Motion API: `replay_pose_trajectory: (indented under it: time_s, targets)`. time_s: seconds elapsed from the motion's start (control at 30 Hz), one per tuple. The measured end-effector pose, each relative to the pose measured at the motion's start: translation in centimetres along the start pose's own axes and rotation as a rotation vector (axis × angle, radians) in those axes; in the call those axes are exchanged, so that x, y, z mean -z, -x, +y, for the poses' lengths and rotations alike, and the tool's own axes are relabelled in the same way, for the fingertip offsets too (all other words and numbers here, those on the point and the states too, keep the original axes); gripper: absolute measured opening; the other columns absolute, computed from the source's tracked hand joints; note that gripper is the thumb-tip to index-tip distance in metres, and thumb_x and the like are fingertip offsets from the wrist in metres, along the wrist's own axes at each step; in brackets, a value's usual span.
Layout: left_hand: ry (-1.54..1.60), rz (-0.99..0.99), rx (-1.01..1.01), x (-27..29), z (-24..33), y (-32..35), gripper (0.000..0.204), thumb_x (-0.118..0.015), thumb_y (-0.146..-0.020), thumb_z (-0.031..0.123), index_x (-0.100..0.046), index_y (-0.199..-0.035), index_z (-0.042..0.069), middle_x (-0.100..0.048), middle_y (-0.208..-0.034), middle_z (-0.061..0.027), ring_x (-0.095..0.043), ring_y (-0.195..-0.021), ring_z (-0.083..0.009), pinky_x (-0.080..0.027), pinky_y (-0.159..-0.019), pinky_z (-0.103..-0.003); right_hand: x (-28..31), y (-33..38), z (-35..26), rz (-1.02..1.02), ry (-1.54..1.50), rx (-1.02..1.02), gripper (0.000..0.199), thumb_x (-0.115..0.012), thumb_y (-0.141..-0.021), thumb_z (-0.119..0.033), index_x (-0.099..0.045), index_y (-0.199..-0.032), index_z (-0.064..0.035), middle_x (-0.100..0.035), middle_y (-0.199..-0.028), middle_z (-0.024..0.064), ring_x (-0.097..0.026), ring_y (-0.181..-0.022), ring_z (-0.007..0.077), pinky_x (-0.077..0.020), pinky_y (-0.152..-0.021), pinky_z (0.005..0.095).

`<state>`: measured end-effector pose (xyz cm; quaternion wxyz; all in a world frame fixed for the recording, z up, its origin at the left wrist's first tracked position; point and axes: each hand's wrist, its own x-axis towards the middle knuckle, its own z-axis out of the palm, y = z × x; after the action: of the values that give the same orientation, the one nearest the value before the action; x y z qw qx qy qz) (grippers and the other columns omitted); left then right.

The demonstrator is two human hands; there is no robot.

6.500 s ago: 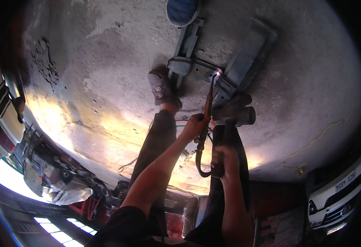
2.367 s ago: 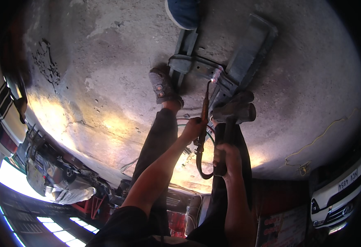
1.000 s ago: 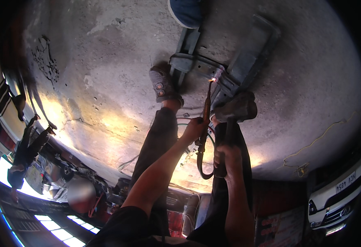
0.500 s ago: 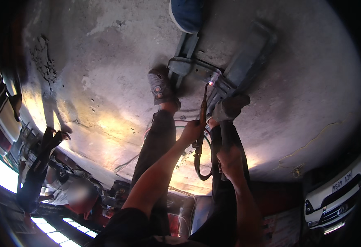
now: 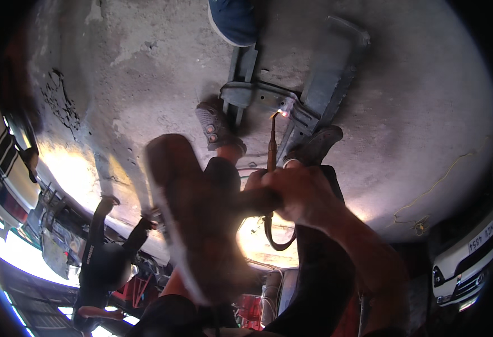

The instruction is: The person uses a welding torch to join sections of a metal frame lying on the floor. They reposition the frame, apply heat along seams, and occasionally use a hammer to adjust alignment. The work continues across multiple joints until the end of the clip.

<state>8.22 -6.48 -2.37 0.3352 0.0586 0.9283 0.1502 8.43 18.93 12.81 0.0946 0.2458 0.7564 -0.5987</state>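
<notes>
Concrete floor underfoot; right hand holds hammer.

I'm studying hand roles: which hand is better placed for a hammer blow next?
Probably the right: the right hand grips the hammer; the left hand, partly hidden, seems busy holding the torch.

My sledgehammer is motion-blurred. Dim overall; torch flame glows, concrete floor has warm glare patches lower left. Fisheye rim black, edges bent.
</notes>
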Motion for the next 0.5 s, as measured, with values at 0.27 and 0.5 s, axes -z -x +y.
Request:
replay_pose_trajectory:
  time_s: [0.27, 0.5]
  targets:
    - [0.156, -0.919, 0.132, 6.5, 2.8, -4.2, 0.039, -0.059, -0.099, 0.034, -0.065, -0.089, -0.004, -0.066, -0.069, -0.0108, -0.065, -0.060, -0.0198, -0.049, -0.056, -0.036, -3.9, 12.7, 13.9, -0.160, 0.245, -0.736, 0.045, -0.075, -0.077, -0.018, -0.058, -0.118, -0.0081, -0.070, -0.082, 0.0197, -0.069, -0.083, 0.0423, -0.0556, -0.075, 0.0508]
    - [0.228, -0.916, 0.159, 7.1, 1.3, -3.8, 0.035, -0.062, -0.096, 0.031, -0.064, -0.083, -0.002, -0.064, -0.070, -0.0098, -0.065, -0.066, -0.0179, -0.049, -0.059, -0.034, -2.7, 11.1, 5.4, -0.151, 0.020, -0.796, 0.038, -0.068, -0.081, -0.020, -0.057, -0.114, -0.0048, -0.065, -0.071, 0.0231, -0.067, -0.076, 0.0436, -0.0543, -0.069, 0.0507]
